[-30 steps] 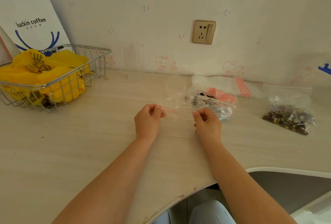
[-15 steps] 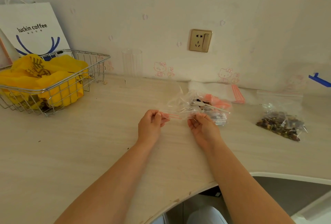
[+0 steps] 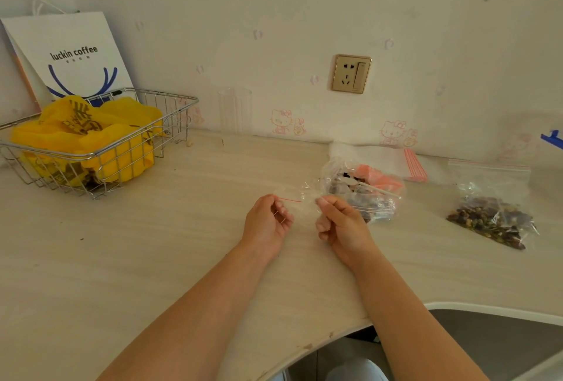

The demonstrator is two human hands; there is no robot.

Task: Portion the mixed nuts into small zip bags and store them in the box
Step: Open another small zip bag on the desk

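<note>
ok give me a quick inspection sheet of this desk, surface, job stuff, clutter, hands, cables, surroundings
surface: pale wood-look desk with a curved front edge, chipped near the person's lap.
job's things: small zip bag, clear with a red strip, held between both hands; bag of mixed nuts lying at the right; stack of spare zip bags by the wall; crumpled clear bag with pink contents behind the right hand.
clutter: wire basket with yellow plastic bags; clear cup by the wall.
grippers: left hand pinches the small bag's left end; right hand pinches its right end.
cables: nothing seen.
surroundings: wall socket; white paper coffee bag; cartoon-cat wallpaper.
</note>
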